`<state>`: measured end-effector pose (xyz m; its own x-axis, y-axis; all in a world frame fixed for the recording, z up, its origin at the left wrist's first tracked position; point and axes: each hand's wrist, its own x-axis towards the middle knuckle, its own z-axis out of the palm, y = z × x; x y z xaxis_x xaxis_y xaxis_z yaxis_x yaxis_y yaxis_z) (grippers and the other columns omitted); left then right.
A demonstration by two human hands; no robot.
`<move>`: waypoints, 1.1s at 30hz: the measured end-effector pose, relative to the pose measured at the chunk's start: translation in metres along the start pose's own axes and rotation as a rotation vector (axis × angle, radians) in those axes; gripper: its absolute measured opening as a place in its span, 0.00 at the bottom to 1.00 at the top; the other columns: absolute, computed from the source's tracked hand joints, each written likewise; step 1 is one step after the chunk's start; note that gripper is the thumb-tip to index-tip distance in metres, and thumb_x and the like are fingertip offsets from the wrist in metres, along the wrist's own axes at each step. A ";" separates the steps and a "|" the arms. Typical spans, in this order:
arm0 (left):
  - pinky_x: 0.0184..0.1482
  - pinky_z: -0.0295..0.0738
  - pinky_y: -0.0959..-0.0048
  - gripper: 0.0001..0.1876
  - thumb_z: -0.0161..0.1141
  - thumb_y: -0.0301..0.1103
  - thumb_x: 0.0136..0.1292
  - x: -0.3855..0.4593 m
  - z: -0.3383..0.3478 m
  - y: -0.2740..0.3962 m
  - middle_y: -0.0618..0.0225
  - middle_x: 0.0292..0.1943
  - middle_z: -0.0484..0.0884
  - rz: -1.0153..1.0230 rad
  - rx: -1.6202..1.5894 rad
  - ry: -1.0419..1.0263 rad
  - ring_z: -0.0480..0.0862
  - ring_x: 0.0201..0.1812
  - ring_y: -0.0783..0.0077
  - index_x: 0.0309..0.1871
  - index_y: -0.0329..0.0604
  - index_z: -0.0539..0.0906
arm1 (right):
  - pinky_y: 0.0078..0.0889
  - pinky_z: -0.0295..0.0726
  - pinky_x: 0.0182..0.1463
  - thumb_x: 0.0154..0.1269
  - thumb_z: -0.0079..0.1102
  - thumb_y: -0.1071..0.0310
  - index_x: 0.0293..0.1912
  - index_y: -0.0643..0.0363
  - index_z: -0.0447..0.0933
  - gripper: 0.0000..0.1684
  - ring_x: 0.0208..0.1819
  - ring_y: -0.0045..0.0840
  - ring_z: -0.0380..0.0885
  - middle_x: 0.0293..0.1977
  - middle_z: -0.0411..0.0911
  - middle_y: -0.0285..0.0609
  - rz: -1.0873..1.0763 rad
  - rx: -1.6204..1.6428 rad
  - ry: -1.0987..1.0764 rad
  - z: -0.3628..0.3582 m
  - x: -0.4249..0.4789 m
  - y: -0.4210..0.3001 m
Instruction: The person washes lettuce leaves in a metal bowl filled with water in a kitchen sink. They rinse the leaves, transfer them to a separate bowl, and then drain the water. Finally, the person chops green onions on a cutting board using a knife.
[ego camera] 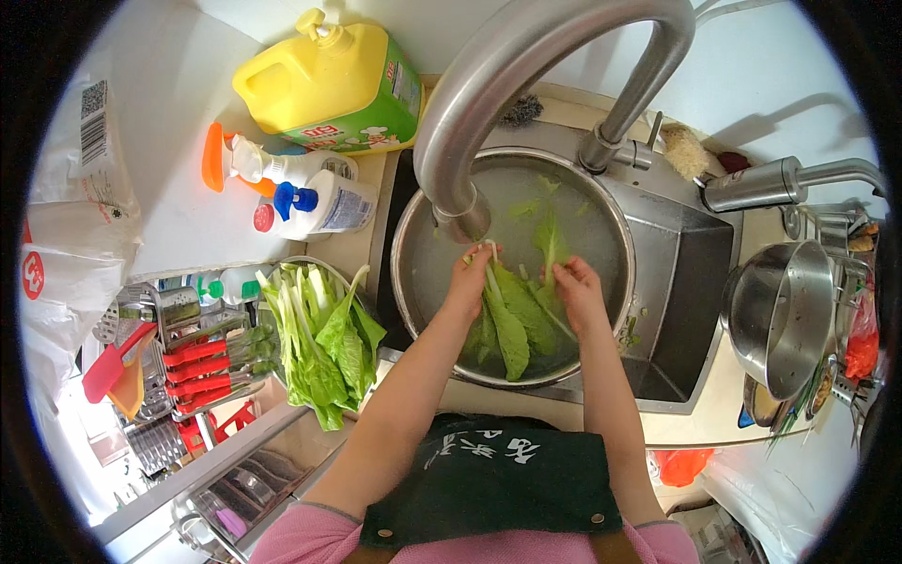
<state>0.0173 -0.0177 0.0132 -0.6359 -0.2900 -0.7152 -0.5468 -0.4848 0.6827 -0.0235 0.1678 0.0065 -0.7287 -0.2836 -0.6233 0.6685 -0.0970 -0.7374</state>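
Observation:
My left hand pinches the pale stems of a few green leaves over a round steel basin of cloudy water. The fingers of my right hand are closed on a single leafy green, which points away from me. More leaves lie in the water between and beneath my hands, and small leaf pieces float on the far side. The basin sits in the sink, below the spout of a steel faucet. To the left, a pile of leafy greens fills a round container.
Left of the sink stand a yellow detergent jug, an orange-headed spray bottle and a white pump bottle. Red-handled knives are in a rack. Right are the sink's bare compartment and a steel pot.

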 end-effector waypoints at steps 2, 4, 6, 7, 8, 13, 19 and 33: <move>0.42 0.68 0.68 0.18 0.45 0.49 0.67 0.002 0.000 0.000 0.70 0.27 0.73 0.025 0.084 0.016 0.71 0.31 0.72 0.33 0.44 0.74 | 0.24 0.70 0.35 0.56 0.59 0.73 0.35 0.59 0.74 0.06 0.36 0.21 0.72 0.34 0.74 0.39 -0.149 -0.202 0.031 -0.003 -0.012 0.001; 0.42 0.67 0.67 0.20 0.44 0.52 0.67 -0.002 0.001 0.006 0.70 0.25 0.71 -0.008 0.122 0.010 0.69 0.30 0.71 0.29 0.45 0.70 | 0.27 0.70 0.34 0.52 0.60 0.75 0.32 0.58 0.75 0.05 0.35 0.25 0.71 0.33 0.72 0.38 -0.443 -0.519 0.070 -0.001 -0.022 -0.005; 0.42 0.66 0.67 0.21 0.43 0.54 0.67 -0.002 -0.004 0.006 0.70 0.23 0.69 -0.030 0.133 0.003 0.68 0.30 0.71 0.26 0.47 0.67 | 0.32 0.70 0.36 0.49 0.59 0.77 0.31 0.58 0.75 0.06 0.35 0.31 0.71 0.34 0.71 0.41 -0.664 -0.832 0.153 0.004 -0.038 -0.030; 0.42 0.66 0.68 0.22 0.43 0.55 0.66 0.002 -0.009 0.003 0.70 0.22 0.68 -0.036 0.128 -0.007 0.68 0.30 0.71 0.25 0.47 0.65 | 0.34 0.70 0.37 0.47 0.58 0.78 0.30 0.58 0.75 0.07 0.36 0.34 0.70 0.35 0.71 0.42 -0.776 -0.991 0.198 0.007 -0.047 -0.044; 0.42 0.66 0.68 0.23 0.44 0.56 0.66 0.005 -0.013 -0.001 0.70 0.22 0.68 -0.042 0.122 -0.017 0.67 0.29 0.70 0.23 0.48 0.64 | 0.35 0.70 0.39 0.47 0.58 0.79 0.29 0.58 0.75 0.07 0.37 0.36 0.70 0.36 0.71 0.43 -0.864 -1.058 0.164 0.008 -0.051 -0.052; 0.42 0.67 0.68 0.23 0.48 0.57 0.63 -0.005 -0.014 0.004 0.69 0.22 0.68 -0.133 0.004 0.000 0.69 0.28 0.69 0.24 0.47 0.65 | 0.40 0.67 0.51 0.46 0.58 0.78 0.35 0.59 0.76 0.12 0.47 0.44 0.69 0.41 0.71 0.49 -1.031 -1.237 0.100 -0.004 -0.054 -0.052; 0.39 0.69 0.69 0.16 0.64 0.46 0.54 -0.013 -0.007 -0.001 0.69 0.27 0.75 -0.087 0.128 0.083 0.75 0.33 0.70 0.33 0.44 0.76 | 0.44 0.70 0.50 0.55 0.54 0.73 0.49 0.62 0.68 0.20 0.46 0.49 0.72 0.44 0.72 0.60 -0.555 -0.752 0.453 -0.011 0.001 0.009; 0.49 0.72 0.63 0.29 0.69 0.41 0.49 -0.015 -0.024 0.000 0.56 0.43 0.77 -0.178 0.118 0.048 0.78 0.45 0.59 0.51 0.33 0.72 | 0.37 0.75 0.36 0.57 0.56 0.48 0.37 0.57 0.77 0.21 0.30 0.37 0.78 0.23 0.76 0.46 -0.231 -1.015 0.131 -0.008 0.000 -0.039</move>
<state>0.0398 -0.0329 0.0208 -0.4982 -0.2485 -0.8307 -0.7100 -0.4329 0.5554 -0.0509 0.1797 0.0334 -0.8734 -0.2490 -0.4186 0.1169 0.7272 -0.6764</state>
